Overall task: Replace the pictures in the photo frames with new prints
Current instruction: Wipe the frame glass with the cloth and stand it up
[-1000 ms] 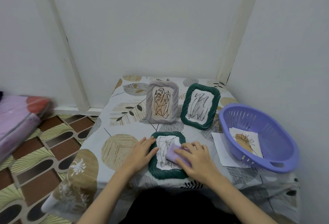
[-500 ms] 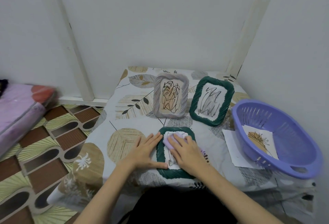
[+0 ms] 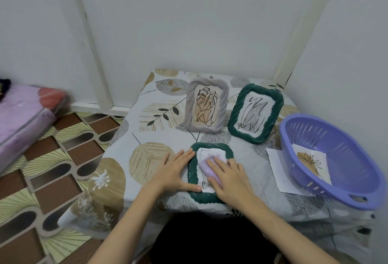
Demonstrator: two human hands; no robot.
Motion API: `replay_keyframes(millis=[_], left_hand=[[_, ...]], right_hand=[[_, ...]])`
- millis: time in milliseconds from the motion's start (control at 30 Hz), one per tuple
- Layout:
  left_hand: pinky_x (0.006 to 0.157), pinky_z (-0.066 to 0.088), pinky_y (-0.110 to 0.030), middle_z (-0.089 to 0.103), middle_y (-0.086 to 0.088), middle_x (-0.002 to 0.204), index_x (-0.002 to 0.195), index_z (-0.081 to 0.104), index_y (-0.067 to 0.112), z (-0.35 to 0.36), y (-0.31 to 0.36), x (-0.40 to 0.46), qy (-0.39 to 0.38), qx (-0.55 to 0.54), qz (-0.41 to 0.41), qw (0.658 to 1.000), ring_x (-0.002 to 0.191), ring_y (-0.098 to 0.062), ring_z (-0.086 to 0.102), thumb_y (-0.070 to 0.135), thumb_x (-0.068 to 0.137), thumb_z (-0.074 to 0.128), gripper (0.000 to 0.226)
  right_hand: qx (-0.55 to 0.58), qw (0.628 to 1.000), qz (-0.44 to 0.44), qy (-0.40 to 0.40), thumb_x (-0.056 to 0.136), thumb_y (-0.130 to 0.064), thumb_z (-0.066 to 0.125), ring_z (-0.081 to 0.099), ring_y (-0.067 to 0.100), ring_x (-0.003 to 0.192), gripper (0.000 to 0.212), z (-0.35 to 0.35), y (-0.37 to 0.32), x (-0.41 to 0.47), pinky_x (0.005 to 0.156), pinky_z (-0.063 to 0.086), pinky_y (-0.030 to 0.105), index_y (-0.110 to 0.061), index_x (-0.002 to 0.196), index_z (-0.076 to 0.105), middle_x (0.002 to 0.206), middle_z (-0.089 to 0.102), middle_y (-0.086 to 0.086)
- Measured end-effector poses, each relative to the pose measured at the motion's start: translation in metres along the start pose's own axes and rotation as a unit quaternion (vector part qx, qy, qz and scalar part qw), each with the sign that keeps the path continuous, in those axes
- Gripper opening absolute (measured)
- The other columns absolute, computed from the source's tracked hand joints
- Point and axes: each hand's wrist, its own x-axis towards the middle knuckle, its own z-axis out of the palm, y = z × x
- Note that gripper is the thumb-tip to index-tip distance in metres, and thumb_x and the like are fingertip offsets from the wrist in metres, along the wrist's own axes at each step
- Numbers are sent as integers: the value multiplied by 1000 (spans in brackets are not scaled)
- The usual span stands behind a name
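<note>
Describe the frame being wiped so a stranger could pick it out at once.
Start at the small table with the leaf-print cloth in the room's corner. Three frames sit on it; take the dark green frame nearest the table's front edge. Unlike the grey frame and green frame standing upright behind, it lies flat.

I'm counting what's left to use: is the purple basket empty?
No, the purple basket holds a print with a brown and black drawing lying on its bottom.
</note>
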Motion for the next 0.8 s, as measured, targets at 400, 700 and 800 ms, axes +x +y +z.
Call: replay_keyframes(millis=[400,700,800], left_hand=[[112,-15,-37,-2,21,154,146,0,35,-1,2,0,2,4,0,1000,141,1,-7,96,37,27,128],[112,-15,-36,-3,19,155,147,-3,32,-1,3,-1,0,9,1,1000,139,4,-7,95,38,27,129],[112,-15,-35,-5,18,155,147,-6,28,0,3,-1,1,27,2,1000,138,4,-10,96,38,21,131]], right_hand=[[29,996,54,-57,76,-49,-4,33,23,122,77,-9,-9,9,93,22,45,-23,144,22,148,32,-7],[145,982,101,-72,94,-37,29,30,19,126,52,-9,-21,34,102,24,47,-22,144,23,146,36,-6],[69,997,21,-22,91,-41,28,47,23,111,46,-9,-15,3,92,25,48,-31,135,39,137,48,-10]])
